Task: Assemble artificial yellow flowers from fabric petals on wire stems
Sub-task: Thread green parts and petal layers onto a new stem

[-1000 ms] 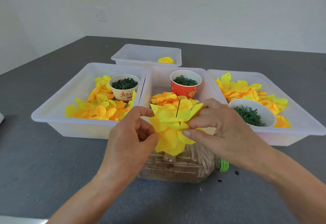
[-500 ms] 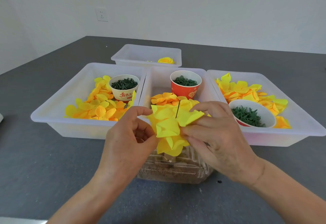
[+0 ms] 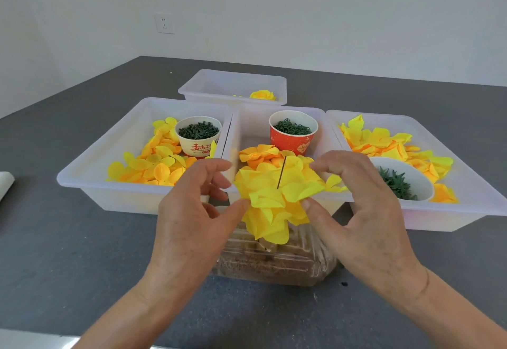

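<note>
A half-built yellow flower (image 3: pixel 271 203) of layered fabric petals sits on a thin dark wire stem (image 3: pixel 281 172). The stem stands in a clear plastic bottle (image 3: pixel 274 262) that lies on its side with sand in it. My left hand (image 3: pixel 192 228) is left of the flower; its thumb tip touches a petal edge and its fingers stay off the petals. On the other side, my right hand (image 3: pixel 365 219) holds the flower's right petals between thumb and forefinger.
Behind the bottle stand three white trays: left tray (image 3: pixel 90 184) with yellow petals and a white cup (image 3: pixel 199 136), middle tray (image 3: pixel 247 118) with a red cup (image 3: pixel 293 136), right tray (image 3: pixel 466 207) with petals and a bowl (image 3: pixel 411 173). A back tray (image 3: pixel 233 81) holds a finished flower (image 3: pixel 263 94).
Both hands have eased apart from the flower's middle. The left fingers have come off the petals, the right hand has shifted right, and the petals have spread wider.
</note>
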